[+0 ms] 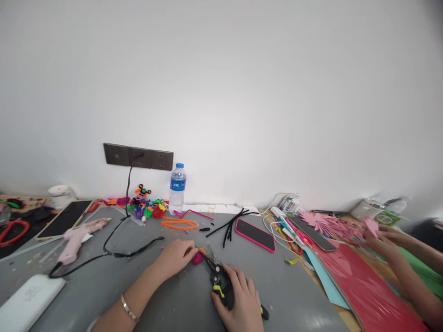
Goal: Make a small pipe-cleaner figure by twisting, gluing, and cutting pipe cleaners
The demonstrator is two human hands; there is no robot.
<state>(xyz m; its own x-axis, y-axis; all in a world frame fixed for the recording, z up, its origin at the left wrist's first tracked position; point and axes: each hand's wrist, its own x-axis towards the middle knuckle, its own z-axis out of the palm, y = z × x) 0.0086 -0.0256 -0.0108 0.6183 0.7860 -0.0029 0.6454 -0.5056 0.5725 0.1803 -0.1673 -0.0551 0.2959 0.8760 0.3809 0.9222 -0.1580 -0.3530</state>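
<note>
My right hand (242,299) is wrapped round black pliers (216,275) with yellow-green trim on the handles. Their jaws point up and left, reaching a small fuzzy piece (198,257) in magenta, orange and green. My left hand (178,256) pinches that piece from its left side, close to the jaw tips. Whether the jaws touch it or grip a strand cannot be made out. Beyond my hands lie black pipe cleaners (230,227), a bent orange pipe cleaner (179,223) and a bent magenta one (188,213).
At left are a pink glue gun (74,240), its black cable, a phone (65,219) and a white box (31,302). A water bottle (177,186) stands by the wall beside fuzzy figures (147,205). A pink-edged phone (255,235) lies right; another person's hands (384,242) hold pink paper.
</note>
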